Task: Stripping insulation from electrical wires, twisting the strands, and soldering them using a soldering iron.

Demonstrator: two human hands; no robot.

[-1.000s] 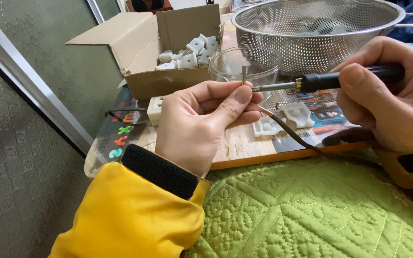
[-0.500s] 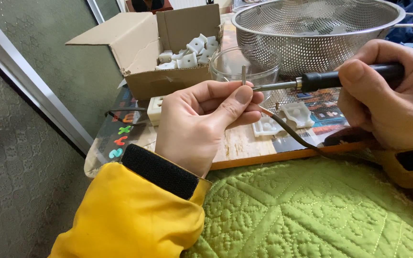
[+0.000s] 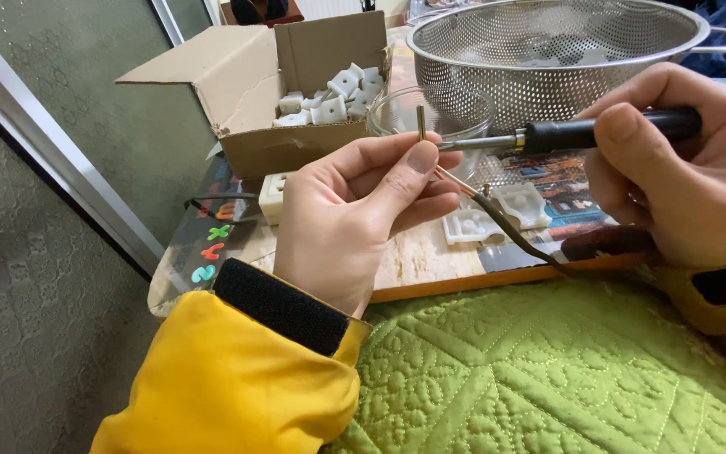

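A: Left hand (image 3: 355,214)?
B: Raised over the near edge of the wooden board (image 3: 430,256), thumb and fingers pinched on a thin brass pin (image 3: 421,123) held upright. A dark wire (image 3: 514,235) trails from the pinch down over the board's near edge. Yellow sleeve, black cuff.

A: Right hand (image 3: 682,168)?
B: Wrapped tight around the black handle of a soldering iron (image 3: 565,134), iron lying level, metal tip pointing left and meeting the left fingertips just below the pin. Cannot tell if the tip touches the pin or the wire.

A: On the board?
B: Two small white plastic pieces (image 3: 497,214) near its middle, under the iron. A white socket block (image 3: 272,195) at the left edge, mostly behind the left hand.

A: Farther back?
B: Open cardboard box (image 3: 296,80) at the far left, small white plastic parts (image 3: 329,97) piled inside. Clear glass bowl (image 3: 430,113) just beside the box, behind the pin. Big metal colander (image 3: 565,50) at the far right, touching or nearly touching the bowl.

A: Foreground?
B: Green quilted cloth (image 3: 548,370) butting against the board's near edge. Coloured number stickers (image 3: 212,248) on the surface left of the board.
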